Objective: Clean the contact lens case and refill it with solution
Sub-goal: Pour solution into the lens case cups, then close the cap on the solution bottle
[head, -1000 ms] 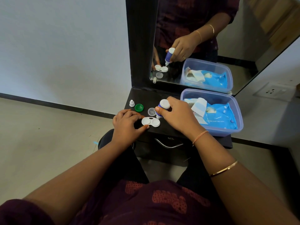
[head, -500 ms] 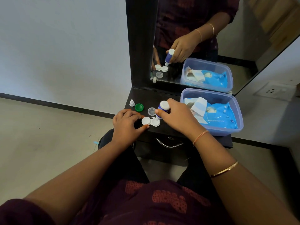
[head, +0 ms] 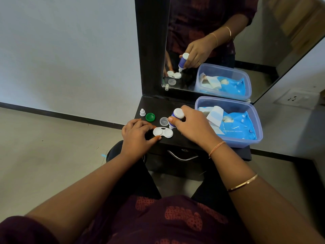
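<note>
A white two-well contact lens case (head: 162, 132) lies uncapped on the dark dresser top (head: 158, 104). My left hand (head: 136, 136) pinches the case's left end between thumb and fingers. My right hand (head: 192, 126) grips a small blue and white solution bottle (head: 175, 118), tipped nozzle-down over the right well. A green cap (head: 150, 117), a clear cap (head: 164, 121) and a small white bottle cap (head: 142, 112) rest just behind the case.
A clear plastic box (head: 253, 120) with a blue wet-wipes pack and folded tissue stands on the right of the dresser top. The mirror (head: 219, 41) rises right behind. A drawer handle (head: 182, 156) sits below the front edge.
My right hand has tilted the bottle a little further, bringing the nozzle down closer to the right well. My left hand stays in place on the case.
</note>
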